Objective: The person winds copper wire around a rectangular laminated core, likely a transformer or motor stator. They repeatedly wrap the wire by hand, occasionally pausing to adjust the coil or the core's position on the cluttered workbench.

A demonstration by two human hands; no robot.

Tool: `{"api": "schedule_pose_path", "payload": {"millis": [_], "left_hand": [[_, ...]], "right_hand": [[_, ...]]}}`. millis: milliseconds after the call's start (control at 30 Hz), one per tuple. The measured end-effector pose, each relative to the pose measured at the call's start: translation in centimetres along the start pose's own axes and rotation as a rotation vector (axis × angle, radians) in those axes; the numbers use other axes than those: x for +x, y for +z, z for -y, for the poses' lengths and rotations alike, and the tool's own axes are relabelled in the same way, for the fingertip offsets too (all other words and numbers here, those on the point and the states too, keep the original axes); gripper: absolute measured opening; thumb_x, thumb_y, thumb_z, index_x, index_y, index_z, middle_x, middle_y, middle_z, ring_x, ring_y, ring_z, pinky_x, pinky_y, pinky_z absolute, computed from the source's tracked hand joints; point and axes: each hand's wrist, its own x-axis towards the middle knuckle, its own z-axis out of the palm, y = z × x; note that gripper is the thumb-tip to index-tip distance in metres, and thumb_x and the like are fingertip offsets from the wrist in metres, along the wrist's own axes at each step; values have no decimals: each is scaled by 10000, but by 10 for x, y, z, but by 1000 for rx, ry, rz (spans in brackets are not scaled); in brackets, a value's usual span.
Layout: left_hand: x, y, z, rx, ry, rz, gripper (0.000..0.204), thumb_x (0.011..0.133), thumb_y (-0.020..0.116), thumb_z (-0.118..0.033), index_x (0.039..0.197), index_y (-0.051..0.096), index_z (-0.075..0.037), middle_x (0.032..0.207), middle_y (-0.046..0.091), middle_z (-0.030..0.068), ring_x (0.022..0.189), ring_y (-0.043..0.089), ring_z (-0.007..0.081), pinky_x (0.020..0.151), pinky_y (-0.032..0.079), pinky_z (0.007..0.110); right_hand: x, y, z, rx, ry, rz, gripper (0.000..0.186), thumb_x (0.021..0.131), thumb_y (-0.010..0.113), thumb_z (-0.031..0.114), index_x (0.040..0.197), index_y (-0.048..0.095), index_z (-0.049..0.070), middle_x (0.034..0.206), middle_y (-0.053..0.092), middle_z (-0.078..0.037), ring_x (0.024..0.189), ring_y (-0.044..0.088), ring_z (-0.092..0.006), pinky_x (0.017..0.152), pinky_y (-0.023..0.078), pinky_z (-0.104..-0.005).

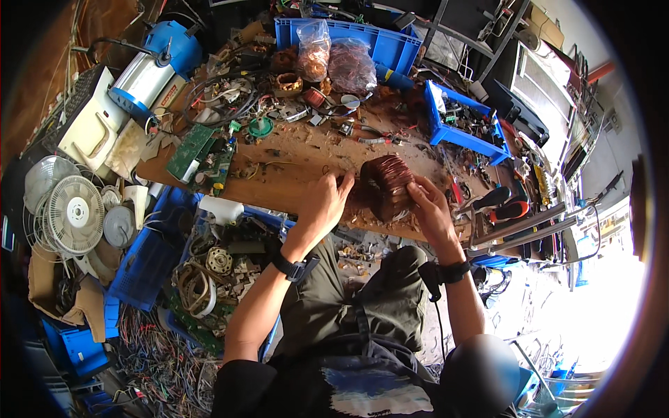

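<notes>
A thick coil (pixel 390 182) wound with dark copper wire is over the near edge of the wooden bench. My right hand (pixel 431 203) grips its right side, thumb and fingers closed on the windings. To the left of the coil is my left hand (pixel 325 198), its thumb and fingertips drawn together. Whatever it pinches, perhaps a thin wire, is too small to make out. Both wrists wear black bands.
Scraps litter the wooden bench (pixel 279 182). On its left lies a green circuit board (pixel 191 152). Bags of copper wire (pixel 350 66) stand at the back by a blue crate (pixel 394 50). At right are a blue tray (pixel 465 143) and red-and-black-handled pliers (pixel 511 209).
</notes>
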Motion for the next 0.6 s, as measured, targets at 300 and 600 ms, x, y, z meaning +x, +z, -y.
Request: {"api": "schedule_pose_path", "payload": {"millis": [300,600], "left_hand": [[11,22,23,-376,8,-48,478,1099,565,-399,1048,690,59,724,655,235,632,693,337,614,505,447],[4,32,-6,-475,-259,63,495,1131,475,-397,1135,633,72,888,640,268,690,706,334,669,525,434]], "right_hand": [[-1,19,-2,-64,8,-135,476,1039,716,277,1342,602,-72,1159,738,-93,1047,674,-109,901,534,-260],[1,13,-14,-247,27,-118,527,1053,684,377,1362,590,-39,1152,713,-70,1062,636,-116,957,496,-267]]}}
